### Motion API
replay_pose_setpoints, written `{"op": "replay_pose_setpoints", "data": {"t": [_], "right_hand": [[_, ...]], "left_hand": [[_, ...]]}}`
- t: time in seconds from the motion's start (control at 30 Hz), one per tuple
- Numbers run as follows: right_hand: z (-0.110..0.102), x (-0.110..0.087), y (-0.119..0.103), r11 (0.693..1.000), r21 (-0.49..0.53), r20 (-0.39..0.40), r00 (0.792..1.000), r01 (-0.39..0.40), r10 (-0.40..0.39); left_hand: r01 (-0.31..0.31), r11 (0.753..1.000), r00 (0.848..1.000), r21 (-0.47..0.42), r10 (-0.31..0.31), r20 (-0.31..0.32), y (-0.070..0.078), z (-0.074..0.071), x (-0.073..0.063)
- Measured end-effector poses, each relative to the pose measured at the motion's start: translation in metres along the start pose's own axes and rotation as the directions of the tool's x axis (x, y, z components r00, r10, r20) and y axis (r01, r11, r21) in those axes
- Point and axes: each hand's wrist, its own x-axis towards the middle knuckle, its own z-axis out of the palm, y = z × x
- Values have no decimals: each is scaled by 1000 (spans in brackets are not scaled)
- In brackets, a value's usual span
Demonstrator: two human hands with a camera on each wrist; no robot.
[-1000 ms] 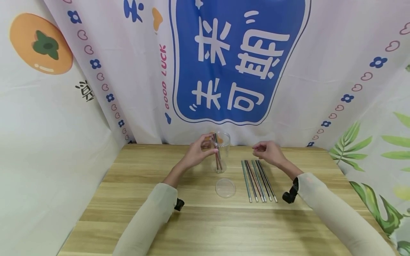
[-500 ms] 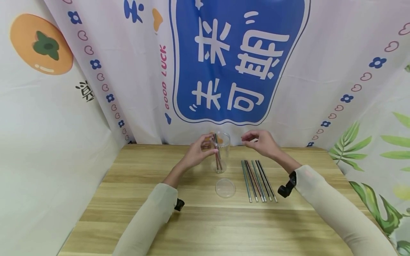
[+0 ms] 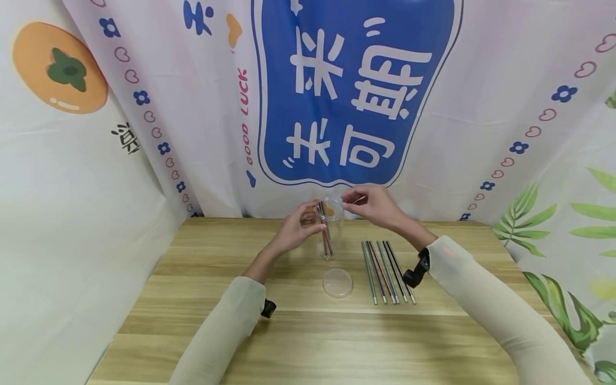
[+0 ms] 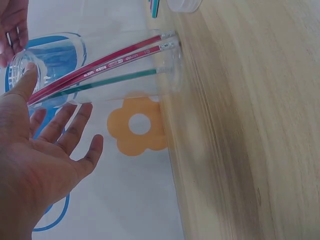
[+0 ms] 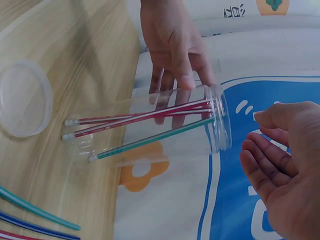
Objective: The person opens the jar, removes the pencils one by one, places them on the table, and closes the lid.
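A clear plastic jar (image 3: 336, 235) stands upright near the back of the table. Inside lean two red pencils (image 5: 137, 119) and a green pencil (image 5: 152, 139), eraser ends down. My left hand (image 3: 295, 229) grips the jar near its top, thumb on one side and fingers on the other. Beside the rim, on the right, is my right hand (image 3: 377, 206); its fingers are loosely bent with nothing visible between them. Several pencils (image 3: 385, 272) in green, blue, red and black lie side by side on the table, below my right forearm.
A round clear lid (image 3: 338, 283) lies flat on the wooden table (image 3: 289, 342), in front of the jar. Behind the table's back edge hangs a printed cloth (image 3: 221, 160). Each wrist carries a small black camera.
My right hand has moved left from above the far ends of the pencil row to the jar's rim. The left hand and jar have stayed in place.
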Motion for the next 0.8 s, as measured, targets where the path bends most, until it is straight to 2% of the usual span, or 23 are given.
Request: {"op": "replay_pose_setpoints", "data": {"t": [0.3, 0.8], "right_hand": [[5, 13, -9, 1000, -18, 50, 999, -1, 2], [23, 36, -13, 988, -134, 191, 980, 77, -51]], "left_hand": [[5, 1000, 1000, -19, -5, -4, 1, -1, -1], [-17, 999, 1000, -27, 17, 11, -1, 0, 0]]}}
